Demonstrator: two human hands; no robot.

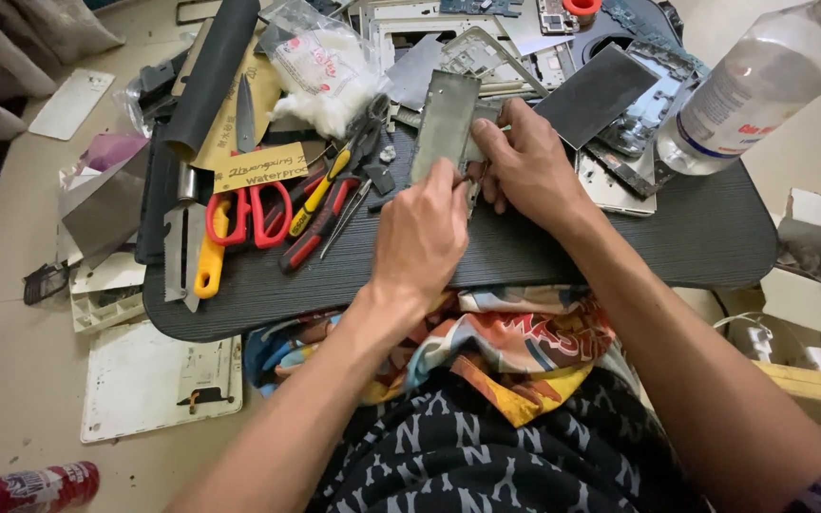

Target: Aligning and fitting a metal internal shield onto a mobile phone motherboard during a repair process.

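Both hands are on a long grey metal strip (445,123) standing up on the dark desk (696,237), near its middle. The left hand (420,233) pinches its lower edge, and the right hand (527,161) grips it from the side. Red-handled scissors (249,211) and pliers (320,204) lie just left, and a clear plastic bottle (762,81) sits at the far right.

- Grey-green flat metal plate (443,128), dull and smudged
- Dark grey lap table top (696,237) with fine horizontal ribbing
- Red-handled scissors (251,214)
- Yellow-handled knife (209,261)
- Multicoloured cloth (515,347), orange, yellow, blue and white print
- Black trousers (486,446) with repeated white letter pattern
- Clear plastic bottle (762,81) with white, blue and red label
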